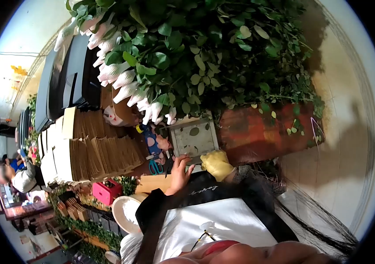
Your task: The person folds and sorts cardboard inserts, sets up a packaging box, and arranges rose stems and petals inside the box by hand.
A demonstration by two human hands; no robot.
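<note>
1. Has room rightward along the red tabletop point(253, 132), bounded on the far side by leafy stems point(231, 57).
2. Reaches to the near edge of the grey tray point(201, 143) with bare left hand point(179, 176), fingers spread; cannot tell if touching.
3. Holds gloved right hand point(217, 164) beside the tray's near right corner; cannot tell whether spread or closed.

By the near edge of the table point(257, 136), one grey tray point(204, 141), one pair of scissors point(154, 166), one left hand point(178, 175) and one right hand point(217, 164) are seen.
</note>
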